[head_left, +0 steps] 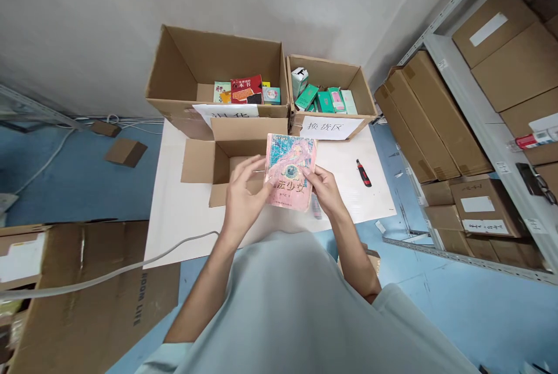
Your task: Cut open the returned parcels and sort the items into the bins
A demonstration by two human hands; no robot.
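A pink and blue illustrated book [290,173] is held up over the white table, its cover facing me. My left hand [247,193] grips its left edge, the thumb lying on the cover. On the opposite side my right hand [324,188] pinches the right edge, thumb in front and fingers behind. Behind the book and my left hand stands a small cardboard box [250,129] with its flaps open; the book hides part of it. To the right on the table lies a red and black box cutter [363,174].
A large cardboard box [174,107] with several books stands at the back left. Beside it a smaller labelled box [368,112] holds several green and white packages. Metal shelving [471,95] with cartons runs along the right. A grey cable [183,241] crosses the table's left front.
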